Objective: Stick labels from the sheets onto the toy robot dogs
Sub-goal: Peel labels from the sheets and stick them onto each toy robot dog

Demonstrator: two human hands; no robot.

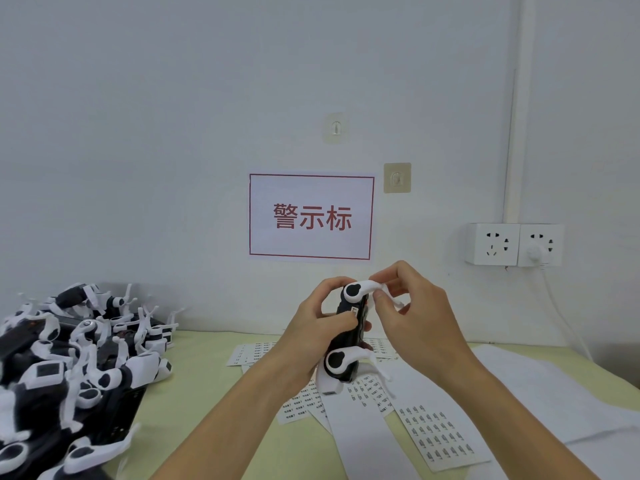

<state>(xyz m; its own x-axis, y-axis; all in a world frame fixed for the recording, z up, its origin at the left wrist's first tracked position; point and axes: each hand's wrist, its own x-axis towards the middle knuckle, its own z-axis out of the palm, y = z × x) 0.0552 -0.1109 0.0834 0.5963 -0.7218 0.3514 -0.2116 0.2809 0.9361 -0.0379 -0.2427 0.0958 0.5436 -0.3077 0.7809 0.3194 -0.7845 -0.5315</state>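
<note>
I hold one black-and-white toy robot dog (349,336) up over the table, its white legs sticking out to the right. My left hand (313,327) grips its body from the left. My right hand (412,313) pinches at the dog's upper side, fingertips by a small label (354,310) on the black body. Label sheets (438,438) with rows of small printed stickers lie under and in front of my hands, with another sheet (249,353) behind them.
A pile of several more toy dogs (69,362) fills the table's left side. Blank white paper (540,393) lies at the right. On the wall are a red-framed sign (311,216), two hooks and a double socket (514,244) with a plugged cable.
</note>
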